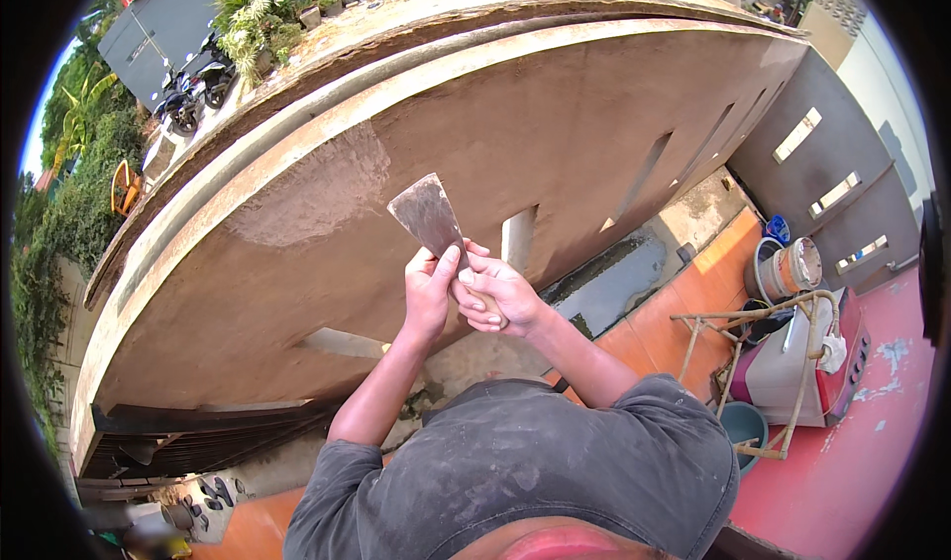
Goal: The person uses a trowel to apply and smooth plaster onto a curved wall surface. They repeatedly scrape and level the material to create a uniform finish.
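In front of my chest I hold a putty knife point(428, 215) with its wide metal blade pointing up and slightly left. My right hand point(498, 295) is wrapped round its light wooden handle. My left hand point(428, 291) is closed at the base of the blade, the thumb lying on the metal; its other fingers are partly hidden behind the tool. Whitish residue marks the blade. Beyond the tip stands a brown plastered wall point(475, 114), apart from the blade in this view. A paler, rough patch point(322, 189) shows on that wall, up and to the left.
A wooden frame point(690, 342), a white and red appliance point(792, 357), a dirty bucket point(795, 266) and a green bucket point(743, 424) stand at right. Dark water point(619, 281) lies along the wall's foot beside orange tiles point(654, 314). Slots pierce the wall. Sandals point(213, 494) lie at lower left.
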